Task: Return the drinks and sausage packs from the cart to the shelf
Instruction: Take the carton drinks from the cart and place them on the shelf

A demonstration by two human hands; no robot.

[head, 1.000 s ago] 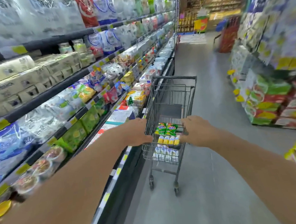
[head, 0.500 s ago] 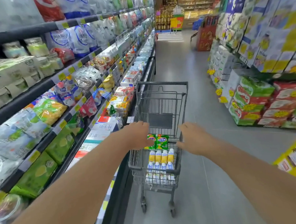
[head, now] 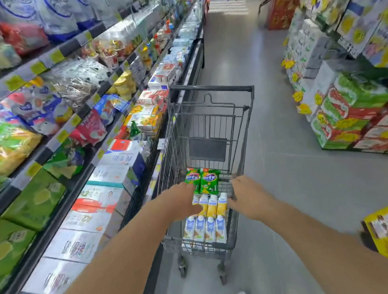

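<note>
The cart (head: 210,132) handle is gripped by the left hand (head: 183,200) and the right hand (head: 249,195), fingers curled over it. Between and just beyond the hands lie two green sausage packs (head: 202,179); below them the drinks (head: 204,228) stand in rows. The packs are judged light and floppy, best pinched at an edge; the drinks stiffer and heavier, best taken round the body.

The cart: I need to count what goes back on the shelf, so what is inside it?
The cart holds two green sausage packs, a row of yellow drink bottles and a row of blue-white drink bottles. The left hand hides part of the yellow row.
</note>
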